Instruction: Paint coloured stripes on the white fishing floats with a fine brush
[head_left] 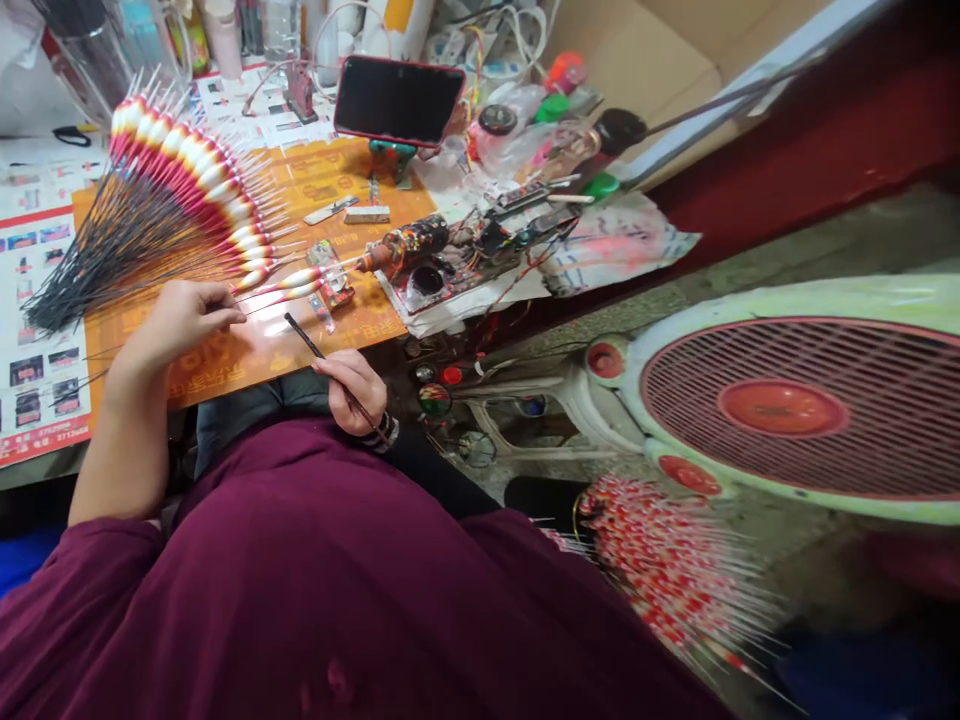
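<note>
My left hand point(176, 325) rests on an orange printed mat point(277, 350), its fingers pinching the thin dark stem of a red-and-white fishing float point(289, 290). A second float lies close beside it. A fan of several painted floats point(180, 190) spreads across the mat just above my left hand, their dark stems gathered at the lower left. My right hand point(349, 390) is shut on a slim black paintbrush point(307, 342), whose tip points up and left, a little apart from the float.
A paint-spattered motorised tool point(405, 248) lies past the mat among wires and bottles. A phone point(397, 100) stands on a green holder behind it. To the right stands a pale green electric fan point(780, 405), and a mass of red-and-white floats point(675, 565) sits low beside my body.
</note>
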